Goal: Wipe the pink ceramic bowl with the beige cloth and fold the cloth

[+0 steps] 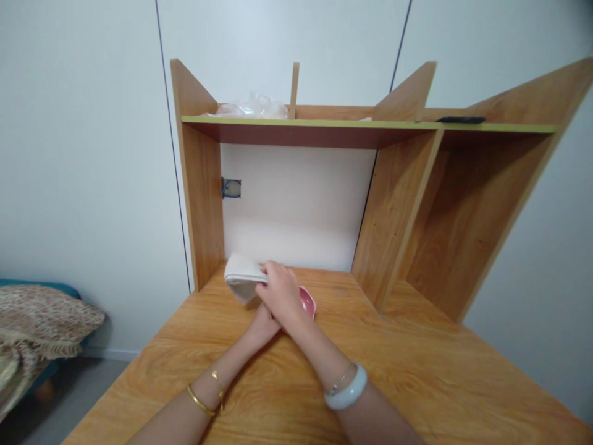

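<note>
A folded off-white cloth is gripped by my right hand, its fingers closed over the cloth's right end. My left hand reaches underneath the right one, so the forearms nearly cross and most of its fingers are hidden. Just past my right wrist shows a small pink bowl with a scalloped pale rim. It looks tilted and appears to be held by my left hand. The right wrist and hand cover much of the bowl.
Both hands are over a wooden desk. Behind it stands a wooden shelf unit with a clear plastic bag and a dark flat object on top. A wall socket box is at the back left. Low left lies a patterned cushion.
</note>
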The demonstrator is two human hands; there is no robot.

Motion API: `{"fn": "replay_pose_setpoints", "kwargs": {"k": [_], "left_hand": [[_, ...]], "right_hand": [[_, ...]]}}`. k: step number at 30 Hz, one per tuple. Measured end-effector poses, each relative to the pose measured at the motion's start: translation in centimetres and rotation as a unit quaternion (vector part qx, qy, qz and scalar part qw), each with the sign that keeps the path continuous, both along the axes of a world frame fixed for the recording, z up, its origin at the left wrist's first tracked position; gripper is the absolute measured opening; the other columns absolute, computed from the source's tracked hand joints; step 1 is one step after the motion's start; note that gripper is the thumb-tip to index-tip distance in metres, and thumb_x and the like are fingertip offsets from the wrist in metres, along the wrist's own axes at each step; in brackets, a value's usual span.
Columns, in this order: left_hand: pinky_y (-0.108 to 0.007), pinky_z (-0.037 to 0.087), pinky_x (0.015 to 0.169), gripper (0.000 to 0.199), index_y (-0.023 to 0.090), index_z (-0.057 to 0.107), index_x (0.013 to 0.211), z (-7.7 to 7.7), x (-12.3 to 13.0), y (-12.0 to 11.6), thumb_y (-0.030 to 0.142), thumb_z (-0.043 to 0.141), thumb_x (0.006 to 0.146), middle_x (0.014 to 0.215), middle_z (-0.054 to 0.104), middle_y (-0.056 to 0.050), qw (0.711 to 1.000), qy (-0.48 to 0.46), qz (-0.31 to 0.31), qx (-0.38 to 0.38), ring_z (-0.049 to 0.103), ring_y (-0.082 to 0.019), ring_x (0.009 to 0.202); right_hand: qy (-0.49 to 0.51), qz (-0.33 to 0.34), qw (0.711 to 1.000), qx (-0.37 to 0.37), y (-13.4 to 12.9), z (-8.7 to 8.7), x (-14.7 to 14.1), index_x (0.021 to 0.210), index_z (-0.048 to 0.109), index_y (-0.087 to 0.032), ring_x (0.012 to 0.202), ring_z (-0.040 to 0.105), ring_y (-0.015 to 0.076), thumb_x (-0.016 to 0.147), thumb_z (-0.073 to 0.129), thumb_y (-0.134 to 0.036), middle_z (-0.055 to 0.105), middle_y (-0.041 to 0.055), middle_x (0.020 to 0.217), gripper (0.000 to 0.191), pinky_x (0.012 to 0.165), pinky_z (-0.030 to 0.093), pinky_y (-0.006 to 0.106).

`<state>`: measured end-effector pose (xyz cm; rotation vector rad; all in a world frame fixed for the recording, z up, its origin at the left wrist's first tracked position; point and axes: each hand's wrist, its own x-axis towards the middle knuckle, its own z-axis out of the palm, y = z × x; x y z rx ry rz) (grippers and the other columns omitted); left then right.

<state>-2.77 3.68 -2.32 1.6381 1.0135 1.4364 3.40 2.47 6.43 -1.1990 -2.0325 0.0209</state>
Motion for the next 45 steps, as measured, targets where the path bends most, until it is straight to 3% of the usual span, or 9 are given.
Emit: {"fn": "replay_pose_setpoints", "kwargs": {"k": [5, 11, 16, 20, 23, 27, 32, 38, 45], "left_hand": [[-0.037, 0.031, 0.099, 0.057, 0.017, 0.045, 0.123, -0.4, -0.3, -0.5, 0.032, 0.063, 0.071, 0.123, 0.049, -0.01, 0.998, 0.044, -0.009, 0.039, 0.045, -0.024, 0.113], [-0.035, 0.029, 0.101, 0.058, 0.017, 0.045, 0.124, -0.1, -0.3, -0.7, 0.035, 0.062, 0.071, 0.125, 0.047, -0.011, 0.996, 0.074, 0.001, 0.046, 0.042, -0.024, 0.117], [-0.038, 0.025, 0.103, 0.061, 0.017, 0.042, 0.126, 0.1, -0.2, -1.0, 0.036, 0.061, 0.071, 0.13, 0.041, -0.013, 0.992, 0.115, 0.014, 0.055, 0.036, -0.025, 0.122], [-0.039, 0.021, 0.106, 0.063, 0.017, 0.04, 0.127, 0.0, -0.2, -1.2, 0.037, 0.061, 0.072, 0.138, 0.029, -0.013, 0.988, 0.139, 0.033, 0.057, 0.027, -0.026, 0.127], [-0.039, 0.02, 0.106, 0.063, 0.018, 0.04, 0.128, -0.1, -0.3, -1.2, 0.038, 0.06, 0.072, 0.14, 0.025, -0.012, 0.987, 0.143, 0.038, 0.063, 0.024, -0.026, 0.129], [-0.039, 0.02, 0.106, 0.062, 0.018, 0.041, 0.128, -0.5, -0.4, -0.8, 0.038, 0.06, 0.072, 0.14, 0.027, -0.012, 0.99, 0.123, 0.047, 0.054, 0.025, -0.025, 0.128], [-0.041, 0.024, 0.105, 0.064, 0.014, 0.046, 0.124, -0.8, -0.5, 0.0, 0.037, 0.066, 0.067, 0.132, 0.041, -0.014, 1.0, 0.016, 0.018, -0.018, 0.035, -0.027, 0.123], [-0.039, 0.036, 0.098, 0.076, 0.017, 0.043, 0.127, -0.4, -0.6, 0.0, 0.038, 0.073, 0.061, 0.123, 0.053, -0.01, 0.986, -0.116, -0.064, -0.1, 0.047, -0.026, 0.113], [-0.04, 0.036, 0.098, 0.073, 0.018, 0.043, 0.127, -0.1, -0.5, -0.2, 0.037, 0.072, 0.063, 0.122, 0.053, -0.011, 0.992, -0.069, -0.069, -0.075, 0.049, -0.027, 0.112]], "right_hand": [[0.027, -0.193, 0.979, 0.065, 0.7, 1.8, 9.4, 0.08, 0.05, -0.022, 0.079, 0.05, 0.0203, 0.071, 0.046, -0.021, 0.057, 0.0038, 0.08, 0.011, 0.066, 0.036, 0.029], [-0.043, -0.275, 0.961, -0.002, 0.6, -2.1, 17.2, 0.077, 0.05, -0.019, 0.081, 0.05, 0.021, 0.07, 0.047, -0.016, 0.059, 0.0065, 0.081, 0.009, 0.068, 0.035, 0.028], [-0.162, -0.29, 0.938, -0.097, 0.0, -4.8, 17.3, 0.085, 0.057, -0.018, 0.09, 0.048, 0.0234, 0.07, 0.046, -0.015, 0.06, 0.0076, 0.092, 0.019, 0.073, 0.031, 0.031], [-0.213, -0.262, 0.932, -0.134, -0.7, -4.6, 17.6, 0.101, 0.059, -0.02, 0.101, 0.046, 0.027, 0.069, 0.048, -0.021, 0.059, 0.0085, 0.105, 0.033, 0.079, 0.03, 0.036], [-0.17, -0.308, 0.927, -0.131, -0.7, -3.8, 18.9, 0.113, 0.054, -0.019, 0.104, 0.047, 0.0268, 0.079, 0.039, -0.026, 0.058, 0.0105, 0.112, 0.038, 0.08, 0.033, 0.037], [-0.156, -0.353, 0.899, -0.208, -0.2, -4.1, 20.7, 0.102, 0.061, -0.011, 0.094, 0.057, 0.0278, 0.088, 0.023, -0.033, 0.063, 0.0182, 0.101, 0.046, 0.073, 0.039, 0.035], [-0.197, -0.337, 0.877, -0.28, 0.0, -5.7, 21.8, 0.091, 0.064, -0.011, 0.091, 0.06, 0.0303, 0.083, 0.033, -0.05, 0.065, 0.0194, 0.096, 0.05, 0.07, 0.041, 0.036], [-0.153, -0.389, 0.886, -0.199, -0.4, -4.9, 21.5, 0.083, 0.059, -0.021, 0.09, 0.059, 0.0272, 0.081, 0.041, -0.042, 0.065, 0.0096, 0.094, 0.028, 0.07, 0.039, 0.038], [-0.092, -0.45, 0.888, -0.021, -1.5, -2.4, 20.9, 0.085, 0.056, -0.018, 0.082, 0.058, 0.0243, 0.085, 0.038, -0.034, 0.065, 0.0087, 0.085, 0.024, 0.063, 0.035, 0.032]]}}
